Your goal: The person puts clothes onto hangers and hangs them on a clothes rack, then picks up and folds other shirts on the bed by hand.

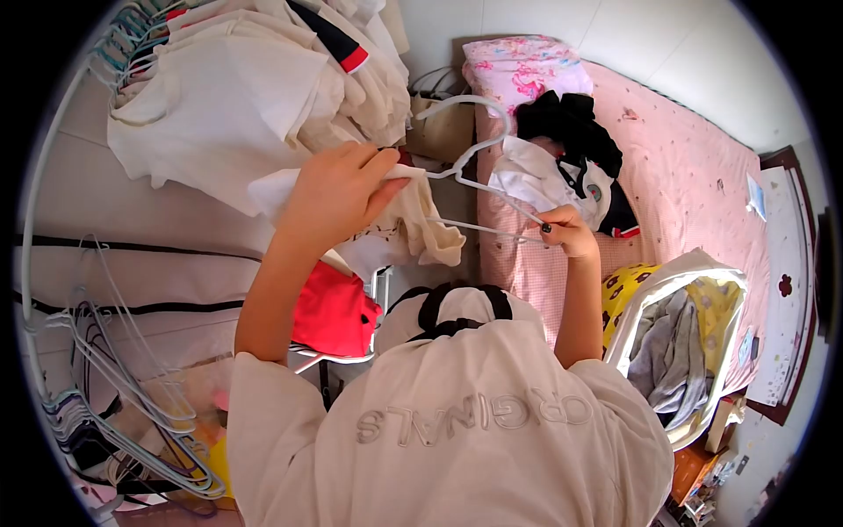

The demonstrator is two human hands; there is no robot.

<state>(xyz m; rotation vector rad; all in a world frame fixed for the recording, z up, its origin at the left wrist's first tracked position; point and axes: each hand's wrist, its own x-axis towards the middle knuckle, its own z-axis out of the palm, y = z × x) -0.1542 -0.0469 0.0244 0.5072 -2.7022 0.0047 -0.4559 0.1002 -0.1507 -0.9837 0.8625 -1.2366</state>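
My left hand [338, 195] is closed on a cream garment [442, 242] at the left shoulder of a white clothes hanger [481, 149]. The garment covers that end of the hanger, and its far part is hidden behind my hand. The hanger's hook points up and its right arm is bare. Thumb and fingers of my right hand [571, 234] pinch the hanger's right corner.
Cream clothes [219, 97] hang on a rack at upper left; loose hangers [132, 413] hang below. A red cloth [334, 312] lies on a chair. Black and white clothes [571, 158] rest on the pink bed [694, 176]. A yellow basket [628, 290] holds grey clothes [672, 351].
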